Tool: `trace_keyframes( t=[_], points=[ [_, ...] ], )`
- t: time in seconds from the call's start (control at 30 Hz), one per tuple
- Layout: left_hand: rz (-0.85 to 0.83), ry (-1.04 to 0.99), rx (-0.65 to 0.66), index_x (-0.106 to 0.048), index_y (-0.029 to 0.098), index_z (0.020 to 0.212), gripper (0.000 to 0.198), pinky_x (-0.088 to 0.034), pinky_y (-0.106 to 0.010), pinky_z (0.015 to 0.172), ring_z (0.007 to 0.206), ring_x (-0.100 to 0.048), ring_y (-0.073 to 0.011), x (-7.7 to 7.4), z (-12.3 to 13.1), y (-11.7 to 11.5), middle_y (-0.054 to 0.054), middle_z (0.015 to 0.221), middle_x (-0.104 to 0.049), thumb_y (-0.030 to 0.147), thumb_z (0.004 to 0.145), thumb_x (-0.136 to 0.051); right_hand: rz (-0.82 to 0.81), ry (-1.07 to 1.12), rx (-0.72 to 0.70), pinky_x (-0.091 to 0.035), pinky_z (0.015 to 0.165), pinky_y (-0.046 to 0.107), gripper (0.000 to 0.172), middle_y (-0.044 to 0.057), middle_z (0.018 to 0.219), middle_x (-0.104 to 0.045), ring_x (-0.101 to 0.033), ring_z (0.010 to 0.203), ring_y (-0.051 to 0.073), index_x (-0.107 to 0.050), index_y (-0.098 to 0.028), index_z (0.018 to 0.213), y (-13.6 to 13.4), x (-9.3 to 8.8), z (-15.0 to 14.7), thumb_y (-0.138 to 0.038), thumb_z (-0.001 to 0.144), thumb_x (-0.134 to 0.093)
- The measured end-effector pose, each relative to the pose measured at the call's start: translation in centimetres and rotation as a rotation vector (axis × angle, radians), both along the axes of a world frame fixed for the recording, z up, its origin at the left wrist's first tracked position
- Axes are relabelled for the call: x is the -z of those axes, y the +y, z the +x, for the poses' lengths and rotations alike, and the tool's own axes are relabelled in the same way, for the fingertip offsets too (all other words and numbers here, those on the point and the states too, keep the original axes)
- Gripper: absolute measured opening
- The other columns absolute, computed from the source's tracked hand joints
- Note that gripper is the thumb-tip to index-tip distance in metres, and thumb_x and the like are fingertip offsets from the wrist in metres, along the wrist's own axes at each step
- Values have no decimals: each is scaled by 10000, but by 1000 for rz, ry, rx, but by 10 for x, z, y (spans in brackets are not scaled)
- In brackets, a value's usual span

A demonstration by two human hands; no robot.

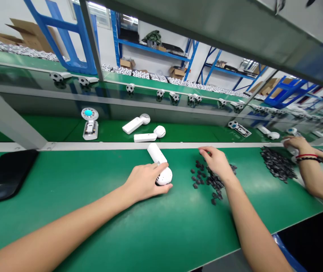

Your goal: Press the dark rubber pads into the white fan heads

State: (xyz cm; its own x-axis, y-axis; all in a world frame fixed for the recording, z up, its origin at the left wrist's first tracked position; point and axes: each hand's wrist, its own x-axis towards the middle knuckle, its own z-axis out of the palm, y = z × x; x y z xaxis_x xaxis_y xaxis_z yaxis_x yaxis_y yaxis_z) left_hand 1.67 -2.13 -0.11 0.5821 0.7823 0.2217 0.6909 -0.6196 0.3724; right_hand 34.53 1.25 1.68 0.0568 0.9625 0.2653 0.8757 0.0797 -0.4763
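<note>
My left hand point(146, 183) is shut around the round, perforated white head point(164, 176) of a white handheld device, whose white handle point(156, 153) points up towards the far edge of the green workbench mat point(99, 223). My right hand point(216, 162) hangs with its fingers apart at the edge of a scattered pile of small dark pieces point(209, 181), and no piece shows in it. Part of the device's head is hidden by my fingers.
A co-worker's hand point(299, 144) with a red bracelet works beside a larger dark pile point(277, 164). A black pad point(6, 175) lies at left. A metal rail point(150, 146) fronts a second green belt carrying white devices, with blue shelving and cardboard boxes beyond.
</note>
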Motion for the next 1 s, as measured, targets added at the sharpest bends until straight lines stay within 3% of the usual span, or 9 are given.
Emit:
trace_keyframes(
  t=[0.13,0.3,0.4,0.53,0.67,0.77,0.9,1.0],
  points=[
    [10,43,35,-585,258,1323,542,-485,-334,653,898,-731,-310,-4,-1,1,-77,1055,-763,614,915,-607,-34,-45,81,-486,967,423,313,160,1164,-744,-687,1065,321,-799,-183,1091,16,16,34,-402,940,-635],
    [-44,-35,67,-556,258,1353,495,-506,-354,694,957,-736,-308,-8,-6,1,-53,1145,-760,550,953,-579,-45,-5,88,-502,855,375,204,108,980,-752,-686,889,267,-777,-195,876,25,26,35,-386,834,-721],
    [-77,-118,43,-559,266,1368,508,-529,-372,770,997,-741,-304,-7,-7,2,-38,1206,-758,539,943,-614,-26,68,95,-510,762,365,221,85,848,-742,-673,771,246,-730,-195,852,24,24,31,-414,826,-716],
    [-130,-170,8,-536,284,1444,654,-533,-399,842,1048,-732,-326,-4,-8,3,-56,1304,-732,627,902,-662,-31,205,17,-550,701,348,263,48,759,-758,-703,683,229,-721,-202,1013,16,19,7,-425,888,-659],
    [-226,-289,-71,-462,284,1523,738,-527,-361,761,850,-719,-269,-1,-10,4,-54,1073,-763,642,909,-659,-97,388,-136,-613,814,366,313,82,938,-822,-783,881,277,-765,-219,1015,-2,10,-34,-498,882,-726],
    [-227,-445,-43,-485,282,1476,653,-530,-330,789,865,-681,-219,2,-12,6,-53,1126,-708,557,922,-695,-150,510,-287,-607,916,387,319,79,1086,-821,-774,1028,292,-778,-238,1100,-20,1,-62,-463,874,-771],
    [-111,-549,79,-491,286,1416,557,-520,-333,930,1069,-627,-215,10,-11,10,-77,1282,-548,312,915,-732,-253,543,-433,-617,838,371,240,57,920,-828,-790,876,257,-791,-232,985,-40,-5,-89,-455,942,-715],
    [-114,-532,134,-477,289,1384,544,-525,-360,966,1092,-614,-216,15,-11,11,-86,1305,-458,208,897,-704,-378,643,-473,-610,718,331,274,45,794,-799,-760,735,220,-748,-210,872,-48,-1,-103,-480,918,-748]
  ],
)
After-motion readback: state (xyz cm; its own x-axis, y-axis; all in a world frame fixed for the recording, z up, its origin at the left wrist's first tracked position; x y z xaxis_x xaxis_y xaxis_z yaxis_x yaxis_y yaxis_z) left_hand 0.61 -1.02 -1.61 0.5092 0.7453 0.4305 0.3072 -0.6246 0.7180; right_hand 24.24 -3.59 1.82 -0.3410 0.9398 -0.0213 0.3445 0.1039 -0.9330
